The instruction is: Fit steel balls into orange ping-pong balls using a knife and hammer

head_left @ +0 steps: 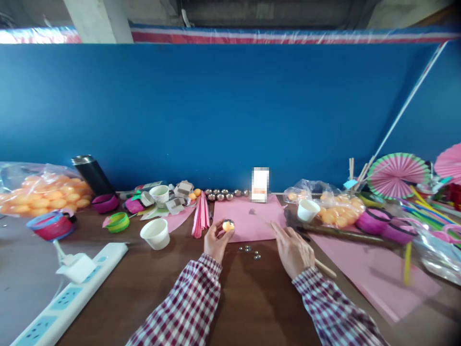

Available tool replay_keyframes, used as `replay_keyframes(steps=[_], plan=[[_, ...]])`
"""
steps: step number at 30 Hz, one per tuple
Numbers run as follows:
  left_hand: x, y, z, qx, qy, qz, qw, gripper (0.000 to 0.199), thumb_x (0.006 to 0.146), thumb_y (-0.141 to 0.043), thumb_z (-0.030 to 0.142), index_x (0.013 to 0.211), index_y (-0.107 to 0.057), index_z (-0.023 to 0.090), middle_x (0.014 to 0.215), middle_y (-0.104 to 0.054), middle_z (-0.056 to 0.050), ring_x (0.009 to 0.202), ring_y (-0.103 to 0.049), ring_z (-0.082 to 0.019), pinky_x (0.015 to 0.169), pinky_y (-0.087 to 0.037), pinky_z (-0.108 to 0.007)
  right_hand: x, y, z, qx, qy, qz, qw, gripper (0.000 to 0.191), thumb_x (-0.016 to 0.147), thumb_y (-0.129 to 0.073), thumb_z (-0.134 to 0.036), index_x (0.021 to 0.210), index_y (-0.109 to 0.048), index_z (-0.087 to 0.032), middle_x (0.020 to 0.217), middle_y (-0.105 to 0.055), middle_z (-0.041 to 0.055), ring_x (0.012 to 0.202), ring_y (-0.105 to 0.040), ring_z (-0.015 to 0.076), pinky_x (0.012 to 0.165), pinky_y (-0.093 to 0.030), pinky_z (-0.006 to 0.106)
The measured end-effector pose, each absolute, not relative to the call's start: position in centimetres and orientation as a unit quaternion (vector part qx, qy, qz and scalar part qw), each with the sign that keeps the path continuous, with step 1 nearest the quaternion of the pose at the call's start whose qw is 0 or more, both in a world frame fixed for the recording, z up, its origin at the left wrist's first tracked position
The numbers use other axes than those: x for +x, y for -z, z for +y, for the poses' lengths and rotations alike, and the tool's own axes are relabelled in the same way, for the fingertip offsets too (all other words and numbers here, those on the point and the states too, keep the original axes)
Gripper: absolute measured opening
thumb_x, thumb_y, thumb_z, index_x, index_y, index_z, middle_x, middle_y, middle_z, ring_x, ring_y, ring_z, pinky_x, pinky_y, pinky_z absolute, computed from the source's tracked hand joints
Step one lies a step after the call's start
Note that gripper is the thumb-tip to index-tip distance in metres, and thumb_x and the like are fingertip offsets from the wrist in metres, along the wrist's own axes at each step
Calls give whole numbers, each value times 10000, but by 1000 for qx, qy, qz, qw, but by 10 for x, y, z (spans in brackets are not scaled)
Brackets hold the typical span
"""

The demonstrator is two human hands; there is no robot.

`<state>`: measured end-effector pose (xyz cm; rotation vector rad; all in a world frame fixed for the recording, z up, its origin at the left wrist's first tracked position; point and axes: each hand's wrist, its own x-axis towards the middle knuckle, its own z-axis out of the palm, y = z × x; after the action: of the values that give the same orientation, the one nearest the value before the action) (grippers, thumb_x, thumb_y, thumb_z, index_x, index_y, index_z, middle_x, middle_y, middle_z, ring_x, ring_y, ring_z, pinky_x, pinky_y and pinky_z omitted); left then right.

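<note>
Gripping wooden-handled tool point(326, 269), tip blurred, in right hand point(294, 251). Past small shiny bits point(248, 248) on counter point(252, 300), pinching smooth orange ball point(228, 226), dark-topped, in left hand point(215, 241). Apparently at ball-holding step, tool poised; calling next for steady pinch, light touch. Beyond: flat pink sheet point(237, 214), then row of glossy silvery balls point(220, 197).

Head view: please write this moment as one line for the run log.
left hand: holds orange ball, partly dark | right hand: holds wooden-handled tool, tip blurred | ahead: pink sheet, silvery balls
</note>
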<state>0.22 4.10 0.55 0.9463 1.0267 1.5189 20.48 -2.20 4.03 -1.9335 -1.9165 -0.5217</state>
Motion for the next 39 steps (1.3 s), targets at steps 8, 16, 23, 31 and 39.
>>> replay_keyframes(steps=[8, 16, 23, 31, 39], plan=[[5, -7, 39, 362, -620, 424, 552, 496, 513, -728, 201, 964, -536, 124, 853, -628, -74, 664, -606, -116, 584, -511, -224, 218, -22, -7, -719, 143, -675, 87, 403, 842, -328, -213, 1207, -363, -383, 856, -524, 35, 760, -463, 161, 626, -295, 259], [4, -5, 40, 385, -608, 436, 540, 481, 505, -732, 231, 942, -555, 136, 826, -639, -53, 670, -612, -123, 595, -523, -237, 205, -27, -13, -693, 150, -685, 166, 394, 829, -354, -168, 1165, -429, -359, 921, -544, 41, 816, -449, 176, 668, -321, 274], [6, -9, 37, 404, -609, 434, 527, 448, 541, -713, 232, 945, -552, 127, 841, -638, -70, 674, -617, -126, 614, -523, -245, 189, -42, -26, -669, 164, -685, 237, 435, 837, -352, -159, 1224, -356, -357, 940, -552, 32, 827, -459, 168, 722, -344, 301], [4, -7, 38, 405, -599, 429, 541, 452, 556, -701, 240, 967, -548, 130, 856, -619, -64, 645, -601, -99, 590, -513, -216, 157, -61, -83, -630, 104, -715, 284, 334, 825, -384, -170, 1136, -468, -261, 996, -548, 42, 926, -461, 175, 799, -382, 336], [5, -6, 37, 402, -606, 415, 546, 463, 532, -713, 248, 951, -560, 123, 854, -625, -68, 653, -601, -109, 607, -527, -245, 215, -42, -173, -663, 228, -598, 388, 700, 698, -585, -346, 1289, -244, -188, 1202, -420, 124, 1117, -358, 299, 904, -321, 488]])
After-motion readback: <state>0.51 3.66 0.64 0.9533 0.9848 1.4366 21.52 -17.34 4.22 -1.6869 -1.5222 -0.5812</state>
